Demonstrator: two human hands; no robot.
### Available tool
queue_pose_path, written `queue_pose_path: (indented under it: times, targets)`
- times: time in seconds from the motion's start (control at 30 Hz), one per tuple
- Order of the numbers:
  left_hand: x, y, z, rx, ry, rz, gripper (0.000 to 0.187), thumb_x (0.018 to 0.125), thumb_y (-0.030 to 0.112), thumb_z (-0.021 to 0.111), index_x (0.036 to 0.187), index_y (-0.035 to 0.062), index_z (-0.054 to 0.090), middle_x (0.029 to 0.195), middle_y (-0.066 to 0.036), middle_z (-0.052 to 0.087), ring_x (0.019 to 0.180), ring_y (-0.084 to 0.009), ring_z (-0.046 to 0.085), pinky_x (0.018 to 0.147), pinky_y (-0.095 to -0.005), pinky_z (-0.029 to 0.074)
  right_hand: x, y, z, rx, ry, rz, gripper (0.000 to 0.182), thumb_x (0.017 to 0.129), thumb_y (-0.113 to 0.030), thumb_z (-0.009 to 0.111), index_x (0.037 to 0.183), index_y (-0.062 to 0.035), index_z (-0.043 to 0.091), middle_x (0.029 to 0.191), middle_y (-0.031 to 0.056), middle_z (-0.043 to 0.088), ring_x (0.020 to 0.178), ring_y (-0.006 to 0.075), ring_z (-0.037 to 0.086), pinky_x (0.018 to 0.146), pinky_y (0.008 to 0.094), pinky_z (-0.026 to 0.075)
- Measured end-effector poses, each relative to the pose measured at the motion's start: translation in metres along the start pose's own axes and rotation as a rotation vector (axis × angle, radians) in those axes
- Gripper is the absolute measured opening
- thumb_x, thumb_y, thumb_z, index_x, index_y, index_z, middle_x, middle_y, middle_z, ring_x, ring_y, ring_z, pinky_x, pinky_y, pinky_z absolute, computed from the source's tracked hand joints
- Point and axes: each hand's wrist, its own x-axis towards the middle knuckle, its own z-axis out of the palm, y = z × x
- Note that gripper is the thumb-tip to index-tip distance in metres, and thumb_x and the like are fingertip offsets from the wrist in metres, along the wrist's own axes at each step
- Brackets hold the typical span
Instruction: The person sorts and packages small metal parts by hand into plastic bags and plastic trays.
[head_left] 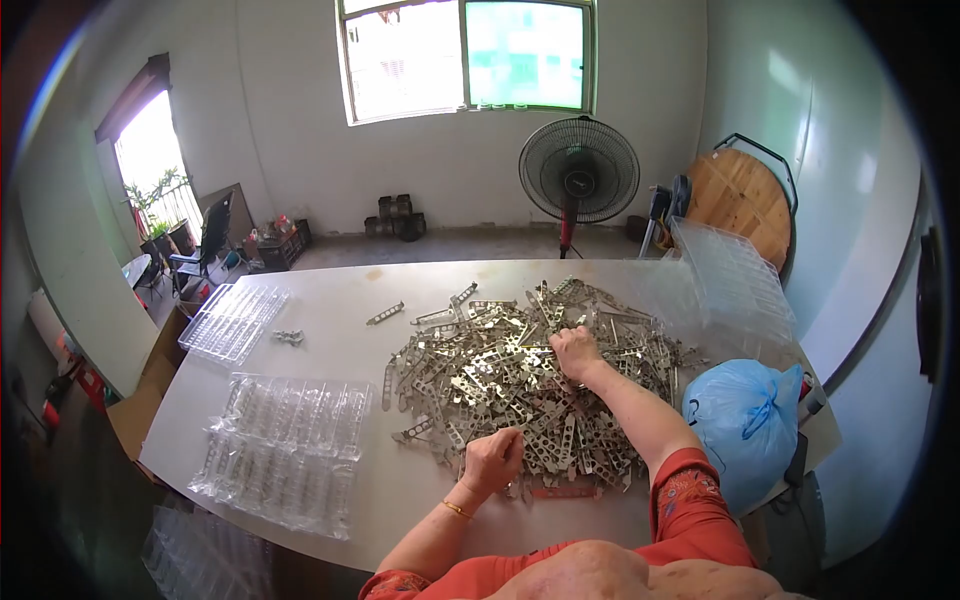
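Metal strips [525, 395], many pierced with holes, lie in a broad, tangled heap across the middle of the head view, spread on a pale table [335, 285]. Right at the heap, a person's right hand [575, 354] reaches in from the lower right, fingers bent down among the strips at the centre; I can't tell from here whether they grip one. Lower, just below the centre, the left hand [492, 460] is curled at the heap's near edge, a thin bracelet [457, 509] at its wrist, and I can't make out whether anything is held inside it. One loose strip [386, 313] sits apart, above and left of the heap. Over on the left side of the frame lie clear trays [283, 455], with another clear tray [235, 322] above them and a few small pieces [289, 338] just beside that one. Toward the right, a knotted blue bag [738, 425] rests near the heap, below more see-through trays [740, 280]. A fan [579, 172] stands beyond the table, upper centre.
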Motion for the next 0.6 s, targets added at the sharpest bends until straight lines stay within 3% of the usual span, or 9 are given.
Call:
queue_pose_path:
  times: [0.37,0.5,0.57,0.6]
  targets:
    - [-0.001,-0.001,-0.002,-0.005,-0.004,0.002,0.007,0.087,0.007,0.07,0.093,0.0068,0.067,0.065,-0.009,0.064,0.052,-0.0254,0.063,0.05,-0.0354,0.05,-0.005,0.007,-0.007,-0.095,0.154,-0.101,0.008,0.085,-0.011,0.059,0.091,-0.0092,0.063,0.089,0.0106,0.067,0.083,0.0253,0.068,0.082,0.0375,0.05]
    - [-0.002,-0.004,-0.001,-0.031,0.003,-0.055,0.006,0.087,0.006,0.069,0.092,0.0063,0.066,0.069,-0.01,0.065,0.055,-0.0257,0.064,0.051,-0.0353,0.05,-0.024,0.002,-0.025,0.067,0.255,0.055,0.009,0.083,-0.014,0.065,0.087,-0.0062,0.063,0.085,0.0125,0.067,0.078,0.0289,0.068,0.072,0.041,0.054]
    - [-0.001,-0.004,0.002,-0.111,0.047,-0.11,0.005,0.088,0.006,0.069,0.092,0.0057,0.065,0.07,-0.011,0.064,0.054,-0.0229,0.063,0.052,-0.033,0.049,-0.036,-0.007,-0.037,0.518,0.279,0.293,0.01,0.083,-0.014,0.065,0.088,-0.0045,0.064,0.085,0.0157,0.069,0.078,0.0325,0.07,0.071,0.043,0.055]
    - [-0.001,-0.002,0.002,-0.142,0.054,-0.172,0.005,0.09,0.006,0.069,0.092,0.0045,0.065,0.068,-0.008,0.064,0.054,-0.0168,0.061,0.051,-0.0298,0.048,-0.043,-0.012,-0.044,0.646,0.248,0.334,0.011,0.088,-0.013,0.064,0.092,-0.0023,0.065,0.084,0.0127,0.07,0.074,0.0263,0.07,0.067,0.0389,0.057]
